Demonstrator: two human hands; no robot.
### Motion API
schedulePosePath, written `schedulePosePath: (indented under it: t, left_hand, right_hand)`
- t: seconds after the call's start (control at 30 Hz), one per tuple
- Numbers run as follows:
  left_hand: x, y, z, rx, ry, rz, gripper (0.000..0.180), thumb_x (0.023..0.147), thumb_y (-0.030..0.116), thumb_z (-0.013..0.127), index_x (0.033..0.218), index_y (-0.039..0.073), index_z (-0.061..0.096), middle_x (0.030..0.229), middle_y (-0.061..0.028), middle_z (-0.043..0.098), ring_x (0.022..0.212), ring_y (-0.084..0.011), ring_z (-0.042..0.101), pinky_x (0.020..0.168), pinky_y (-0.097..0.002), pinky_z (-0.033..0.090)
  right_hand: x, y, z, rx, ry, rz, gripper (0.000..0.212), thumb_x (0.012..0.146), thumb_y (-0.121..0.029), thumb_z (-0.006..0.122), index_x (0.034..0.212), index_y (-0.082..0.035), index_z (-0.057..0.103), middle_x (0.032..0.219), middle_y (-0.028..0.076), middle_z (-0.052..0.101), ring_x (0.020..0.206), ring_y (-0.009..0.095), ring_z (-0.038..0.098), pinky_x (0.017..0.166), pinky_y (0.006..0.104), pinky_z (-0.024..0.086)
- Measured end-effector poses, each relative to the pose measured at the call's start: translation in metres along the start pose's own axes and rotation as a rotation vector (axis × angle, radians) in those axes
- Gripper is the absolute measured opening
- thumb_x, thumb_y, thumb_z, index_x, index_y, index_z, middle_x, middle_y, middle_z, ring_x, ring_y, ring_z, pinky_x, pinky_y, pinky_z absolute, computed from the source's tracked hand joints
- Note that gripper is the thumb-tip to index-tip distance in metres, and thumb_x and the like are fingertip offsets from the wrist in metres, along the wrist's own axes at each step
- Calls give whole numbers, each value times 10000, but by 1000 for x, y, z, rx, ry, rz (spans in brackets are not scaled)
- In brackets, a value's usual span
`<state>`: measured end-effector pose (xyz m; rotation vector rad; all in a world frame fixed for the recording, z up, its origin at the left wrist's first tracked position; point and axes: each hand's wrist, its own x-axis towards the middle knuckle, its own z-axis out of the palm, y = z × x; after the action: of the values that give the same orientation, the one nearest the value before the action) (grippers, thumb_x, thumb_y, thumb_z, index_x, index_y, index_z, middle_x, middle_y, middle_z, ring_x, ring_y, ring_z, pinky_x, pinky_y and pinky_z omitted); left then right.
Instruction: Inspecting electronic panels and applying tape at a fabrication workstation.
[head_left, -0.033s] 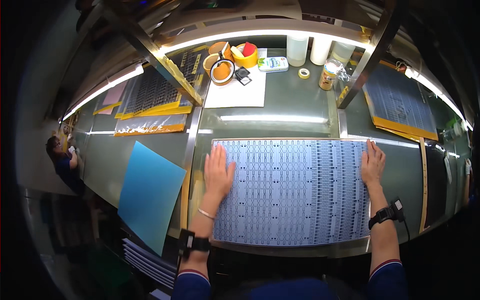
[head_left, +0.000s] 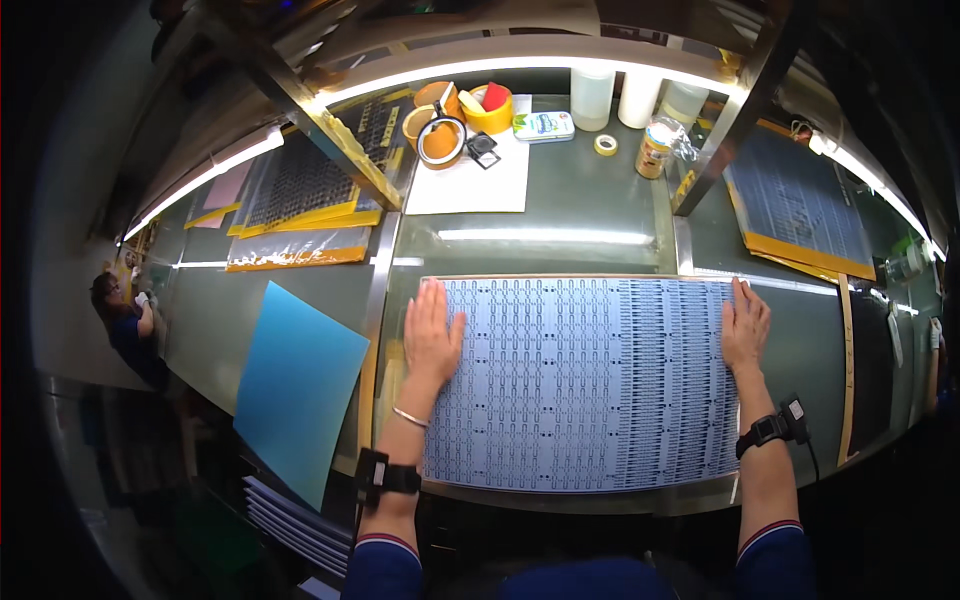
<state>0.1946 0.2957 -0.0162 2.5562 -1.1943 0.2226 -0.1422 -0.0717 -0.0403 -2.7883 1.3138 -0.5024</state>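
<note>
A wide, light blue panel (head_left: 540,390) printed with dense rows of dark patterns lies flat on the bench in front of me. My left hand (head_left: 432,335) rests flat along the panel's left edge, near its far left corner, fingers stretched out and thumb spread. At the far right corner, my right hand (head_left: 745,325) lies over the panel's right edge with its fingers extended. Neither hand is closed round anything. Each wrist wears a black strapped device, and a cable hangs from the right one.
A plain blue sheet (head_left: 300,385) lies to the left, above a stack of thin panels (head_left: 295,525). Tape rolls (head_left: 490,115), a magnifier (head_left: 441,143), white paper (head_left: 470,192) and bottles (head_left: 592,100) stand at the back. Metal posts (head_left: 705,160) flank the bench. A person (head_left: 130,325) is far left.
My left hand has shifted slightly left and away from me along the panel's left edge. My right hand and the panel look nearly the same.
</note>
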Motion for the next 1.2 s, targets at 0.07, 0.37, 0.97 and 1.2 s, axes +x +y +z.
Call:
schedulePosePath:
  t: [0.07,0.37,0.97,1.2]
  left_hand:
    - [12,3,14,-19,47,-1,570,928,273,520,1400,-14,377,1455,-190,376,1363,-319,333,1131,-429,236]
    - [16,-31,14,-10,98,-14,445,958,232,484,1348,19,467,1420,-147,442,1326,-296,388,1108,-387,286]
    - [19,-15,38,165,-81,-26,732,969,494,365,1484,7,182,1557,-172,153,1449,-289,124,1173,-428,76]
    - [21,-16,10,165,-69,-17,735,965,472,405,1484,3,180,1558,-166,165,1446,-313,127,1170,-422,81]
  right_hand:
    - [2,17,-3,36,-7,-6,494,911,-296,541,1365,-111,485,1362,107,457,1219,310,390,1051,425,311]
    - [-126,70,-100,339,-409,-5,968,603,-615,777,1409,-193,447,1537,175,159,1425,376,93,1159,502,44]
    - [-132,-65,-74,479,-581,-749,692,859,-436,589,1409,-66,391,1483,157,340,1401,308,268,1151,503,132]
    - [-13,33,-35,63,-115,-127,659,928,-450,462,1423,-31,348,1499,171,306,1406,332,233,1137,533,145]
